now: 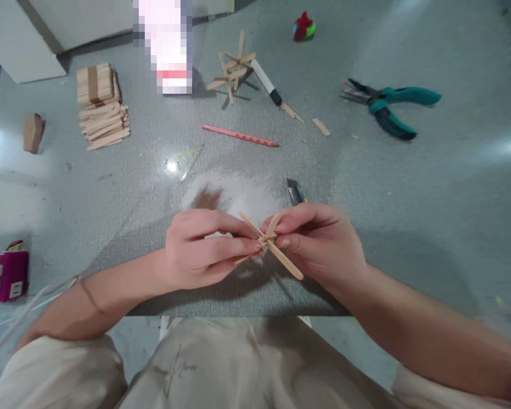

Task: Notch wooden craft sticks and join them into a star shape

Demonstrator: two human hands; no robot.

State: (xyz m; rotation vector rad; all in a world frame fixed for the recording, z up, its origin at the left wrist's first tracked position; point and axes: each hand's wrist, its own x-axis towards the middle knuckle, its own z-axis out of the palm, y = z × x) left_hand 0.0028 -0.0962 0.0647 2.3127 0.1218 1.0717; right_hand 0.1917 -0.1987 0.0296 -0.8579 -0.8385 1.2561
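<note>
Between my two hands, just above the table's near side, is a small assembly of crossed popsicle sticks [286, 261]. My left hand [206, 244] pinches it from the left, fingertips at the crossing point. From the other side, my right hand [323, 241] grips one of its sticks between thumb and forefinger. The sticks fan out in several directions, and fingers partly cover the joint. Beneath the hands lies a pale patch with a brown smear [208, 197]. Just beyond my right hand rests a utility knife [294, 192], its lower part hidden by the hand.
Farther off lie crossed-stick assemblies [241, 61], a white craft knife [264, 80], a red pencil [241, 136] and a clear set square [188, 162]. Popsicle sticks [104, 125] are piled left. Teal-handled pliers [383, 101] lie right, a magenta box [8, 275] at the left edge.
</note>
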